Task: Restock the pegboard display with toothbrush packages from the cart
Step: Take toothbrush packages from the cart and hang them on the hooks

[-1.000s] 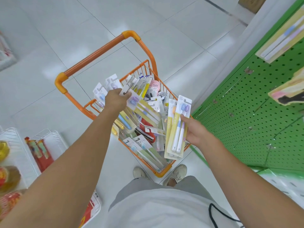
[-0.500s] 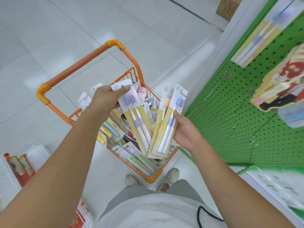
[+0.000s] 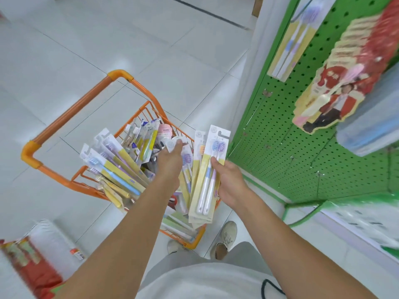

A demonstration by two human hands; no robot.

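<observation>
Toothbrush packages (image 3: pixel 206 180), fanned in a small stack, were pinched by my right hand (image 3: pixel 230 182), thumb across the front card. My left hand (image 3: pixel 170 162) gripped one more package (image 3: pixel 186 167) by its top, just beside the stack, over the orange cart (image 3: pixel 71 113) holding the remaining stock. Step judged: gathering. Next, the stack must be turned to the green pegboard (image 3: pixel 302 165), aligning hang-holes with a bare hook. White tiled floor (image 3: pixel 108 39) below.
</observation>
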